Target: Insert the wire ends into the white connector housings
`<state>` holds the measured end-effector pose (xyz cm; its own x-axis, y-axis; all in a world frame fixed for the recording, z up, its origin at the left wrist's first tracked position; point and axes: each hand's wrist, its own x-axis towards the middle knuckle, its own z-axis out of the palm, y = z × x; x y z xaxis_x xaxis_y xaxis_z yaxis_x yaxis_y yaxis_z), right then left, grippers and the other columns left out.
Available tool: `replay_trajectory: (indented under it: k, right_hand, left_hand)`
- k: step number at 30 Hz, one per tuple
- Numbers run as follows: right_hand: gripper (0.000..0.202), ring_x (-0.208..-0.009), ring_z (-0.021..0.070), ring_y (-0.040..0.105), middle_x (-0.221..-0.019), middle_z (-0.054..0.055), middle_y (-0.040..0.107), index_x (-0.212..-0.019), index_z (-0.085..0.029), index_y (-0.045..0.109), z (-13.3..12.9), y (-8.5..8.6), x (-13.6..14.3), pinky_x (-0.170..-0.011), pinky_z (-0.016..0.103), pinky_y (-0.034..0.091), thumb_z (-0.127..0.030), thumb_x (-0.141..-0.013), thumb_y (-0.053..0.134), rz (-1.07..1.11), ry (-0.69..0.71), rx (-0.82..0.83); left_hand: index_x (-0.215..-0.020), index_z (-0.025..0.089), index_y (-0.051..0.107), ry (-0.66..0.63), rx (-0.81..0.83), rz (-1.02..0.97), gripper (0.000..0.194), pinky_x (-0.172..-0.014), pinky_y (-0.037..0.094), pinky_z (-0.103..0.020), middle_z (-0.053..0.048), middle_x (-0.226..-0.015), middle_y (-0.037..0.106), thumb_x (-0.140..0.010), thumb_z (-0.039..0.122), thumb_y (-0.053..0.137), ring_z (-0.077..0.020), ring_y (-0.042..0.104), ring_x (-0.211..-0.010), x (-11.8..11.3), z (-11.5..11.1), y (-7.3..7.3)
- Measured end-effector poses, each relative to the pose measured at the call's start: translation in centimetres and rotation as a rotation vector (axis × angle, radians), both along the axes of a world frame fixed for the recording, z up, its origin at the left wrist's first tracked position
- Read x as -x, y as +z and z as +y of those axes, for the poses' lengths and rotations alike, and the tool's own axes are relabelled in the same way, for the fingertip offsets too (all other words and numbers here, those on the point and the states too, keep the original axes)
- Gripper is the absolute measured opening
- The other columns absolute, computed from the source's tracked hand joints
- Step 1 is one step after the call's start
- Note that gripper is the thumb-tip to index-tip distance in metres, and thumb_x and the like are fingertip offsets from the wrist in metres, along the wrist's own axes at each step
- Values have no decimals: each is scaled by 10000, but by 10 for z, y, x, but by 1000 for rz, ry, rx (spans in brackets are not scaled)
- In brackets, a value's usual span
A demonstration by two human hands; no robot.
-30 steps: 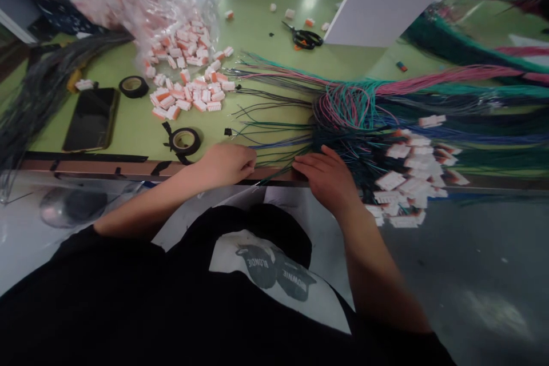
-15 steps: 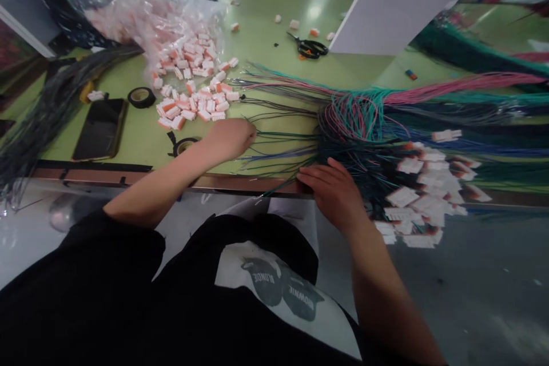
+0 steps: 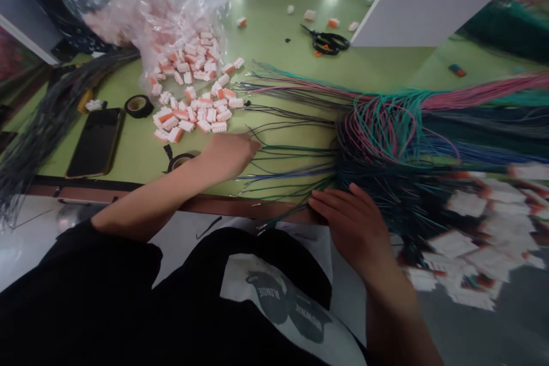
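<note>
Left hand has moved away from the table's near edge since a second ago, and its curled fingers are at the tips of green wires, though I cannot tell whether they pinch one. Right hand lies, fingers extended, against the dark wire bundle, its grip unclear; white-and-orange connectors lie heaped beyond the left

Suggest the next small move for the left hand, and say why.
Perhaps the left hand should single out one of the thin dark-green wires at its fingertips: several lie close together there, and whether it grips any is unclear.
</note>
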<state>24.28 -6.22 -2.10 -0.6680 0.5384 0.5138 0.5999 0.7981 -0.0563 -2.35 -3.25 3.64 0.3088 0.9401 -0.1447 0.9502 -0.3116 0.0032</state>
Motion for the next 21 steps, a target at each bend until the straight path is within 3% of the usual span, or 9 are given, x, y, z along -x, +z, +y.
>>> replay_trajectory:
  k: [6,21]
  right_hand:
    - [275,-923,156,635,-983,30,712,-975,-200,638,-3,3,2,-975,374,400,-67,-829,447,26,-2,7]
    - [293,-973,171,611,-1013,48,701,-1009,-190,628,-4,1,-1,-1008,400,362,-64,-821,443,19,8,69]
  left_hand:
    - [-980,164,615,-13,5,77,261,-545,334,-220,-63,-784,615,-863,177,382,-136,557,-679,0,-3,1]
    - [-1115,210,572,45,78,161,316,-584,376,-252,-87,-838,624,-843,148,424,-176,588,-763,-10,-11,7]
